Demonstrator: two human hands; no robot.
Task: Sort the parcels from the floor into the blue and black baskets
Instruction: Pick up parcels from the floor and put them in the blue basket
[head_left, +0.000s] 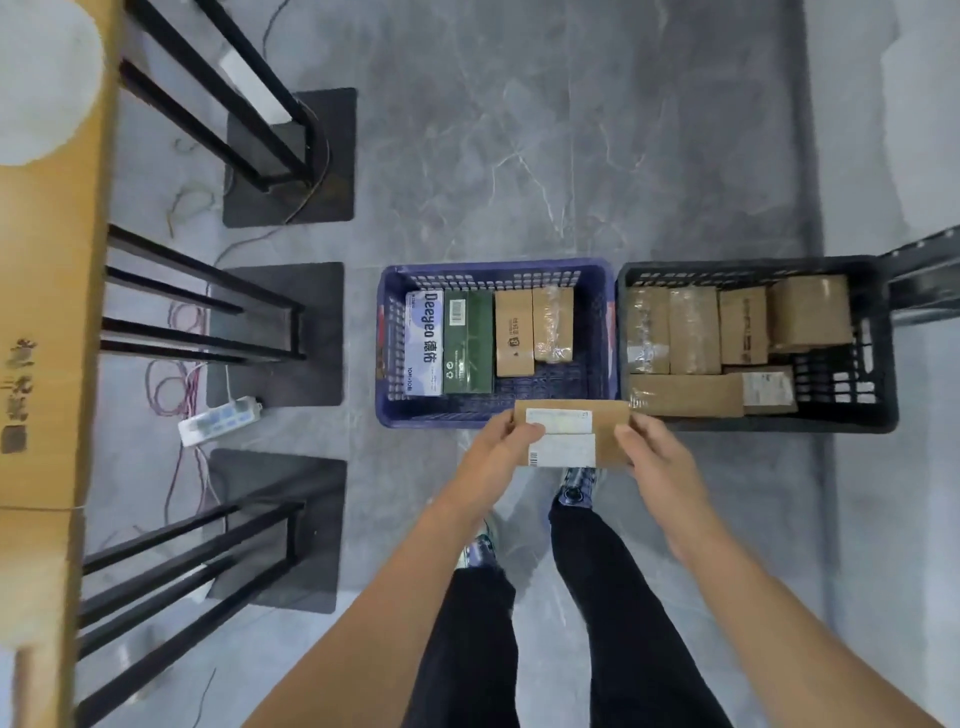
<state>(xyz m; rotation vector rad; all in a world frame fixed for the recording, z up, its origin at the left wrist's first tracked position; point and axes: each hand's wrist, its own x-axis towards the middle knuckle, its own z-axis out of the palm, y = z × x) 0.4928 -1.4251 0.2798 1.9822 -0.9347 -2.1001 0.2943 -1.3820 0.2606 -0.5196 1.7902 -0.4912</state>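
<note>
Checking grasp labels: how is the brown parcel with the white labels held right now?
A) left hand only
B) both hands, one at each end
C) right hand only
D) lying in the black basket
B: the left hand grips the left end of the parcel and the right hand grips its right end, so it is held in the air.

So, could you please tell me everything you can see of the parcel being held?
The parcel is a flat brown cardboard box with white labels, one barcoded, facing up. The left hand and right hand grip its short ends, holding it level over the near rims of the blue basket and black basket.
</note>
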